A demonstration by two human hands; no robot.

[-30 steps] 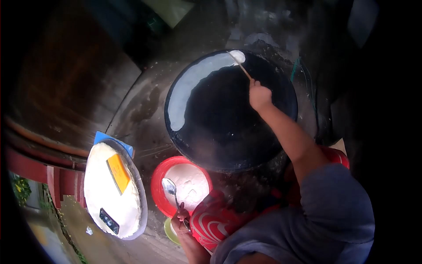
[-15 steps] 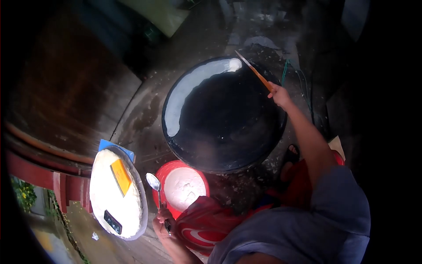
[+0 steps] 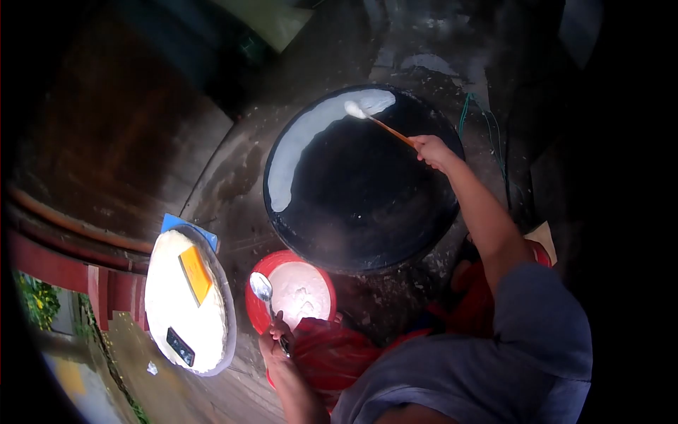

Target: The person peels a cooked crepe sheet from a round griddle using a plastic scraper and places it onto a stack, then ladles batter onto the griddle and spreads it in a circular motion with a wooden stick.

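Note:
My right hand [image 3: 432,150] is closed on the orange handle of a thin stick [image 3: 392,131] over a round black griddle [image 3: 374,191]. The stick's far tip meets a white lump of batter [image 3: 354,109] at the inner edge of a pale curved band [image 3: 289,152] spread along the griddle's upper left. Lower down, my left hand [image 3: 277,336] grips a metal spoon [image 3: 261,288], whose bowl is over the rim of a red basin [image 3: 256,304]. Pale dough or batter [image 3: 304,290] fills much of that basin.
Left of the basin is a stack of thin white sheets [image 3: 169,283] on a round support, with a yellow object [image 3: 195,275] and a dark phone-like object [image 3: 181,346] on top. A blue board [image 3: 191,230] shows behind it. A green cord [image 3: 464,116] lies right of the griddle.
The stick has come down to the batter, and the white lump has moved left and inward from the band's right end. My left hand has shifted slightly right with the spoon.

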